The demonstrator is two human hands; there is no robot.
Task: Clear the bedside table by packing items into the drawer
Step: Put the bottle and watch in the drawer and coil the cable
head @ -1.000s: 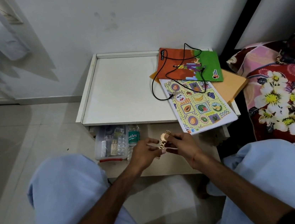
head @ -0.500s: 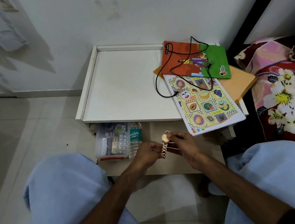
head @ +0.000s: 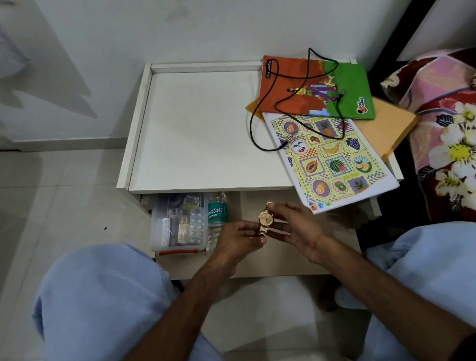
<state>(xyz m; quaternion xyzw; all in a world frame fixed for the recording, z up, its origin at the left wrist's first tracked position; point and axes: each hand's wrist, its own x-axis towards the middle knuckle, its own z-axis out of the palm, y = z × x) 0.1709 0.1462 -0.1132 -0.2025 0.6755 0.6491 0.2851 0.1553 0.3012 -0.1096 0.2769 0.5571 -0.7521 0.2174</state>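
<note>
A gold wristwatch point(head: 265, 218) is held upright over the open drawer point(head: 274, 263) by both hands. My left hand point(head: 235, 245) pinches its lower strap, and my right hand point(head: 294, 225) grips the upper strap and case. In the drawer's left part lie a clear plastic box point(head: 178, 226) of small items and a water bottle point(head: 217, 214). On the white bedside table point(head: 194, 131), at the right, lie a fruit-pattern sheet point(head: 330, 160), an orange and green booklet point(head: 315, 86), an orange folder point(head: 392, 128) and a black cable point(head: 261, 111).
My knees in light blue trousers point(head: 97, 311) flank the drawer. A floral bedcover point(head: 462, 137) lies at the right. A white wall stands behind the table, and pale floor tiles point(head: 24, 206) spread to the left.
Both hands have kept hold of the watch and turned it slightly, so its face shows more plainly. The view has shifted a little.
</note>
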